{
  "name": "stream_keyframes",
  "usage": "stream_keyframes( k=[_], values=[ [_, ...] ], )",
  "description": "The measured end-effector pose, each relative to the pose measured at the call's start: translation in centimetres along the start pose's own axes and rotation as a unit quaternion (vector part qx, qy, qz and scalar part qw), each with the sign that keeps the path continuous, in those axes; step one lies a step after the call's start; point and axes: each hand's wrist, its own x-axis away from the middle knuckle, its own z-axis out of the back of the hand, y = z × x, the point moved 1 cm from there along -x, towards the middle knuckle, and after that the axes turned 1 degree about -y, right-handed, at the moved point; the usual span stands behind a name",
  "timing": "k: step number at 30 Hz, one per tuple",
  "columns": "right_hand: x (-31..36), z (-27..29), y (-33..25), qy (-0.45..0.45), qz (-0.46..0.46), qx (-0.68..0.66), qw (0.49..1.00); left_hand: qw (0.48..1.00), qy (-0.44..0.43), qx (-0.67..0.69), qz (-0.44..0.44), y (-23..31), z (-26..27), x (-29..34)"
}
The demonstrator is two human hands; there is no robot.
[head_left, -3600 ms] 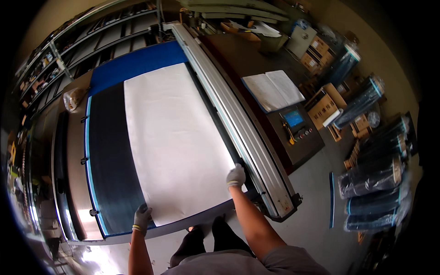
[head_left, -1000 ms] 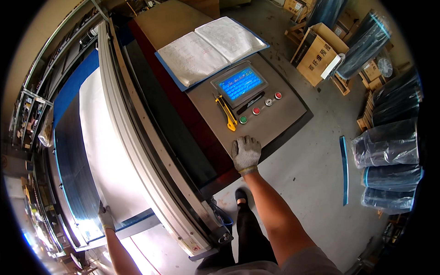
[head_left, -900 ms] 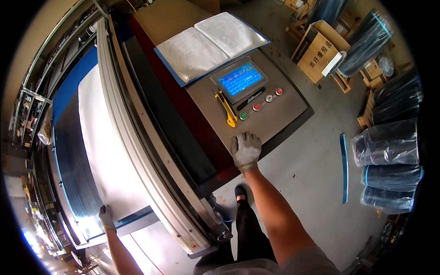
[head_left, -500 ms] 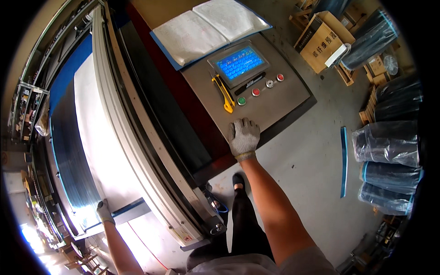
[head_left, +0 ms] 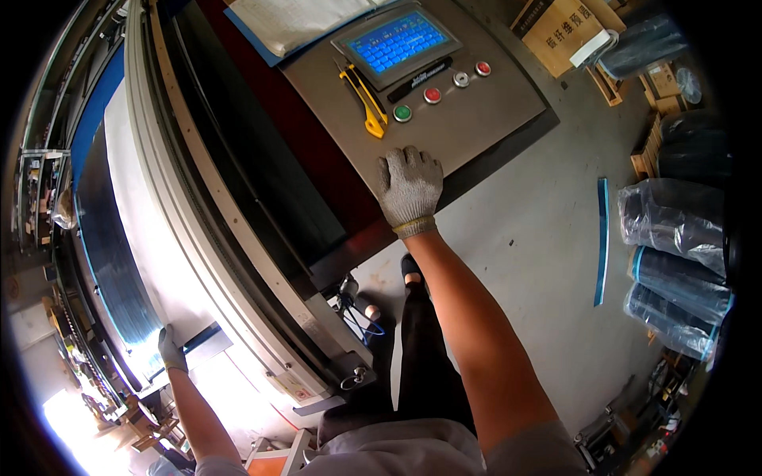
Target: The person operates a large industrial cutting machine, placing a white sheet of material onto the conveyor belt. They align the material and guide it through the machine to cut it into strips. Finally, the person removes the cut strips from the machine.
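Observation:
My right hand [head_left: 409,189], in a grey knit glove, rests on the near left corner of a grey-brown control panel [head_left: 484,131]. Its fingers are spread on the surface and hold nothing. Beyond the fingertips lie a yellow utility knife [head_left: 367,103] and a black marker pen [head_left: 421,80]. My left hand [head_left: 171,351], also gloved, reaches to the near end of the machine bed. It lies with fingers stretched out where a white sheet [head_left: 147,182] meets a dark glossy sheet [head_left: 115,246]. What its fingertips touch is lost in glare.
A long machine beam [head_left: 194,214] runs between my arms. The panel carries a lit touchscreen [head_left: 397,41] and several buttons, with an open folder [head_left: 298,24] behind. Plastic-wrapped rolls [head_left: 675,222], a cardboard box [head_left: 559,36] and a blue-edged strip [head_left: 602,242] are on the right.
My view has shifted, so the panel and the machine sit higher and further left in the picture. My right hand stays on the panel corner, and my left stays by the sheet's near end.

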Motion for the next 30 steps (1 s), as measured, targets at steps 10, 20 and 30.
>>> stream_keyframes(
  k=[10,20,30],
  values=[
    [0.1,-0.1,0.1,-0.009,0.001,-0.020,1.000,0.998,0.051,-0.029,-0.003,-0.2,-0.7,-0.1],
    [3.3,2.9,-1.3,-0.147,-0.071,-0.320,0.933,0.899,-0.114,-0.188,-0.378,14.1,-19.3,22.9],
    [10.9,11.9,-9.9,-0.553,-0.147,-0.508,0.644,0.638,-0.325,-0.394,-0.576,13.7,-27.8,35.1]
  ],
)
